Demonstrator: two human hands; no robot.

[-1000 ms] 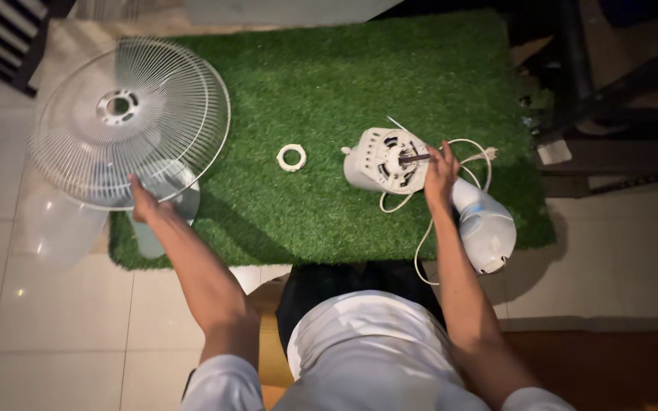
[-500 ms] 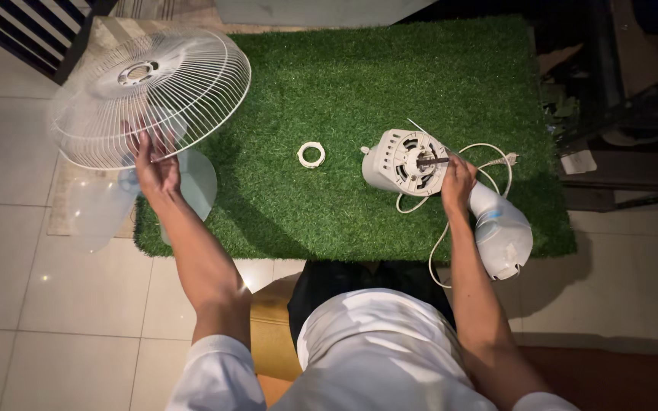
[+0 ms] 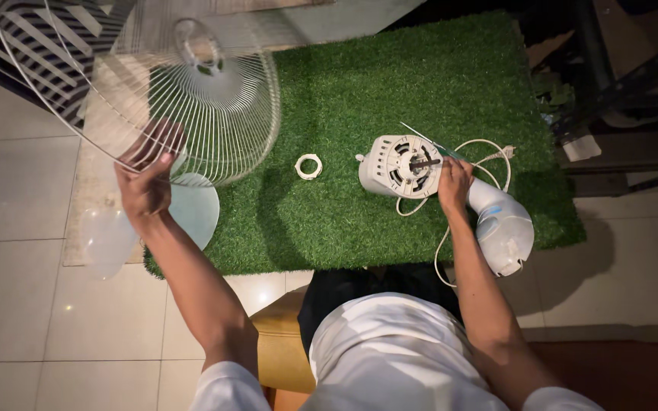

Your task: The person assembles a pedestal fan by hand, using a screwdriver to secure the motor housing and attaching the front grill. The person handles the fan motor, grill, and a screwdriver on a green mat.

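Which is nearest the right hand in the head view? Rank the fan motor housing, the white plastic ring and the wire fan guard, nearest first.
1. Fan motor housing: touching the right hand, just left of it.
2. White plastic ring: on the green mat, mid-left.
3. Wire fan guard: far left, held up by the left hand.

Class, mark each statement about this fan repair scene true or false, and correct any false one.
1. The left hand holds the wire fan guard off the mat. True.
2. The right hand rests on the small white ring. False: it rests at the fan motor; the ring lies apart on the green mat.
3. The motor's shaft is bare, with no blade on it. True.
4. The white cord is plugged into a wall socket. False: its plug lies loose on the mat.
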